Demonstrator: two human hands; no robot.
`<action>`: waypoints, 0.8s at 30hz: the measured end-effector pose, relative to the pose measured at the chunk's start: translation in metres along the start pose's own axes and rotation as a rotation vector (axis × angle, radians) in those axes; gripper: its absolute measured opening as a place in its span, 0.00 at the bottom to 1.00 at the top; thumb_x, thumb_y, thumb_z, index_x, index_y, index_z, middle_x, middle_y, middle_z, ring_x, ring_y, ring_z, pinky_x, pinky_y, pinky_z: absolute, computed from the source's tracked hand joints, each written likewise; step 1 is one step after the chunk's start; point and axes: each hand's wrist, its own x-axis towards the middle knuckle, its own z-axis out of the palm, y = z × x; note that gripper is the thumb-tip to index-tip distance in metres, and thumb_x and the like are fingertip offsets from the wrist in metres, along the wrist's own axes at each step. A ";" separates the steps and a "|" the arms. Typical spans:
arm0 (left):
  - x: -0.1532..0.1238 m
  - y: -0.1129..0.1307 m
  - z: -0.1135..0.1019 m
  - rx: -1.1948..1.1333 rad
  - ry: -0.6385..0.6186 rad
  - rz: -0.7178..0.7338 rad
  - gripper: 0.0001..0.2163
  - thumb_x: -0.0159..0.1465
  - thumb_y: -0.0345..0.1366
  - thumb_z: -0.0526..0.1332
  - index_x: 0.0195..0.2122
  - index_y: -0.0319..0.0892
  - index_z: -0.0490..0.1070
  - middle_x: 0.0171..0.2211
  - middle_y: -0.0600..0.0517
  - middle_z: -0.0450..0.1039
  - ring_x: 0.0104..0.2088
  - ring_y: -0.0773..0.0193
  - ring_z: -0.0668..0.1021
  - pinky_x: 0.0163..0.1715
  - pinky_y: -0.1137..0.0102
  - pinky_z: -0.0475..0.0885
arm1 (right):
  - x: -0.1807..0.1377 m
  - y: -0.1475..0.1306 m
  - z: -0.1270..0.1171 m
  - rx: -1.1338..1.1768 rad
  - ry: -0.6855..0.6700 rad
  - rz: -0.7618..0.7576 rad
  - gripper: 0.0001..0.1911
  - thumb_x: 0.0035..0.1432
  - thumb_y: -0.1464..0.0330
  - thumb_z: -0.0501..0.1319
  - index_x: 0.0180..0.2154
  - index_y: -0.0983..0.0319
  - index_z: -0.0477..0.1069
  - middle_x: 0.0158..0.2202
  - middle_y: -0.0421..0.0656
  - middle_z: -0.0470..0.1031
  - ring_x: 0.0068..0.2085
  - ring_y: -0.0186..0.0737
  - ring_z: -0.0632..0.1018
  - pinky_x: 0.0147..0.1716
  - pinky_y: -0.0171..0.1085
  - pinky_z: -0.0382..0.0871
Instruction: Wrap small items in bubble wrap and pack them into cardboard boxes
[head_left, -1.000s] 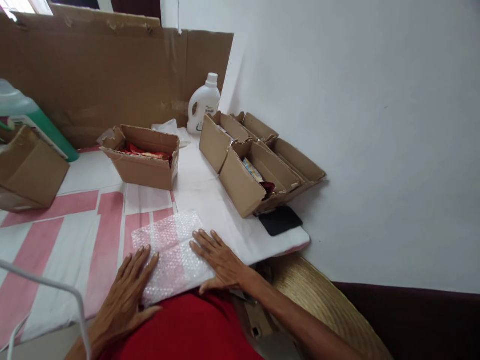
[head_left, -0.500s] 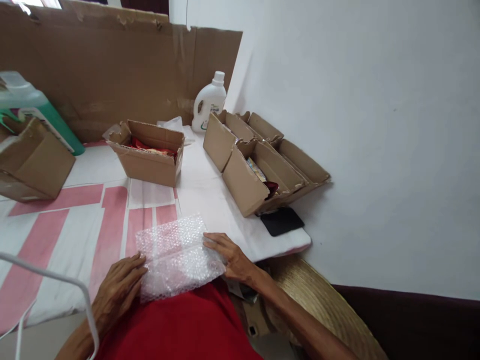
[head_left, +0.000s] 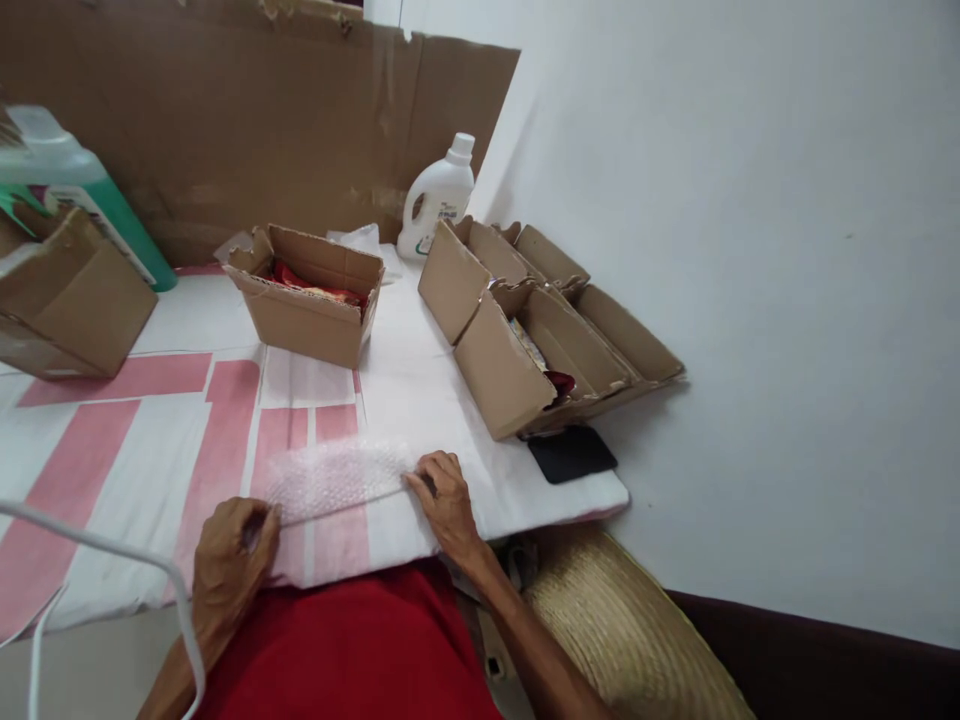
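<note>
A sheet of clear bubble wrap point(head_left: 334, 478) lies folded into a narrow strip near the front edge of the table, on a white cloth with pink stripes point(head_left: 150, 440). My left hand point(head_left: 232, 555) is closed on its left end, fingers curled. My right hand point(head_left: 444, 500) is closed on its right end, pinching the edge. A red garment point(head_left: 352, 650) covers my lap below the table edge.
An open cardboard box with red packets point(head_left: 307, 300) stands behind the wrap. Two open boxes point(head_left: 525, 340) sit at the right by the white wall, a black flat object point(head_left: 571, 453) beside them. A white bottle point(head_left: 437, 195), a green jug point(head_left: 82, 190), another box point(head_left: 71, 300) and a woven hat point(head_left: 630, 640) are around.
The flat bubble wrap has been lifted by its near edge and folded away from me into a narrow strip. Both hands went from lying flat on it to gripping its ends.
</note>
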 end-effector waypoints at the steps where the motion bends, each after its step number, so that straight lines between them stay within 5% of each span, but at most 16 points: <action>1: 0.001 0.000 0.002 0.043 0.015 0.029 0.09 0.67 0.42 0.59 0.32 0.44 0.70 0.30 0.51 0.72 0.33 0.59 0.74 0.36 0.63 0.70 | 0.000 0.000 0.002 -0.015 0.008 0.008 0.11 0.66 0.70 0.61 0.29 0.59 0.65 0.31 0.41 0.69 0.37 0.43 0.68 0.42 0.43 0.63; 7: 0.001 -0.005 0.009 0.149 0.044 0.076 0.10 0.68 0.42 0.58 0.31 0.44 0.69 0.31 0.50 0.72 0.34 0.56 0.73 0.38 0.61 0.68 | 0.001 -0.006 0.006 -0.037 0.031 0.094 0.13 0.62 0.72 0.64 0.28 0.58 0.63 0.31 0.40 0.68 0.37 0.43 0.67 0.39 0.41 0.62; 11: -0.002 0.003 0.007 0.175 0.151 0.054 0.09 0.67 0.42 0.60 0.41 0.41 0.71 0.35 0.48 0.73 0.37 0.55 0.75 0.41 0.60 0.70 | 0.002 -0.007 0.006 -0.031 0.034 0.130 0.12 0.60 0.73 0.65 0.28 0.58 0.64 0.32 0.41 0.69 0.38 0.44 0.68 0.39 0.41 0.64; 17: -0.007 0.002 0.002 0.236 -0.039 0.445 0.11 0.68 0.35 0.60 0.51 0.44 0.72 0.47 0.45 0.77 0.49 0.53 0.76 0.49 0.60 0.66 | 0.003 -0.010 0.004 -0.074 0.101 0.100 0.07 0.62 0.71 0.63 0.33 0.59 0.67 0.35 0.43 0.70 0.39 0.46 0.71 0.39 0.44 0.68; 21: -0.001 -0.012 0.000 0.288 -0.089 0.548 0.11 0.69 0.34 0.57 0.51 0.43 0.73 0.47 0.44 0.77 0.48 0.53 0.76 0.47 0.60 0.66 | -0.004 -0.037 0.012 -0.201 0.224 -0.196 0.09 0.68 0.71 0.58 0.49 0.62 0.68 0.45 0.51 0.73 0.47 0.49 0.73 0.47 0.47 0.70; 24: 0.009 -0.020 -0.002 0.340 -0.114 0.673 0.13 0.68 0.36 0.55 0.49 0.41 0.74 0.45 0.42 0.78 0.46 0.51 0.76 0.46 0.58 0.65 | -0.012 -0.064 0.035 -0.265 0.017 -0.493 0.07 0.69 0.72 0.56 0.47 0.61 0.70 0.42 0.48 0.75 0.41 0.45 0.73 0.43 0.44 0.70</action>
